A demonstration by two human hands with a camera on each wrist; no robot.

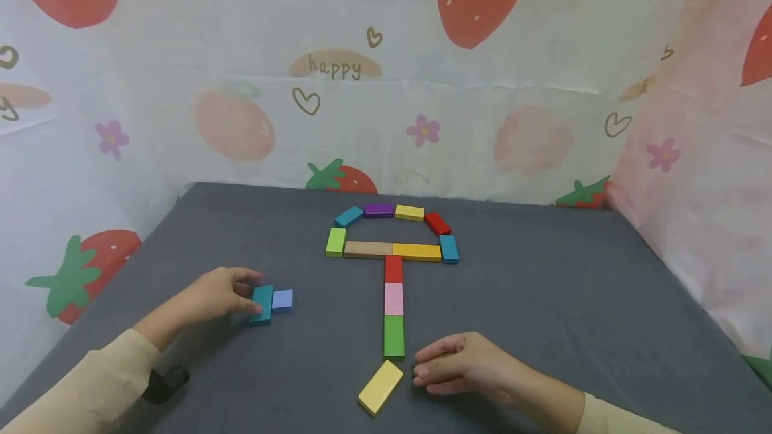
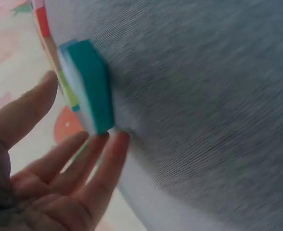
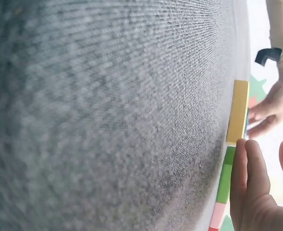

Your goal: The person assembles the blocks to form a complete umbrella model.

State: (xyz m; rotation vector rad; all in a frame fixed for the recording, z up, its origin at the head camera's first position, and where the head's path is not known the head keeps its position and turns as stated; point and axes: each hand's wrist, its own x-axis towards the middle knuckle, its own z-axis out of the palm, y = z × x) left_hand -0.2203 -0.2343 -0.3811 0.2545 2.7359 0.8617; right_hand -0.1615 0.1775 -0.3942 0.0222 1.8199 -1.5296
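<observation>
My left hand (image 1: 211, 297) is at a teal block (image 1: 262, 305), its thumb overlapping the block in the head view. In the left wrist view the thumb stands apart from the teal block (image 2: 91, 86) and the fingertips are right at its near end. A light blue block (image 1: 282, 301) lies against the teal one's right side. My right hand (image 1: 461, 364), fingers loosely bent and holding nothing, hovers just right of a slanted yellow block (image 1: 380, 387). Above that yellow block, a green block (image 1: 394, 337), a pink block (image 1: 393, 299) and a red block (image 1: 393, 268) form a vertical column.
At the column's top, a wooden block (image 1: 368, 249) and an orange-yellow block (image 1: 417, 252) make a horizontal bar. Over it arches a row of coloured blocks, with a purple block (image 1: 378, 211) near its top. Printed cloth (image 1: 386, 119) stands around the grey tabletop (image 1: 543, 300).
</observation>
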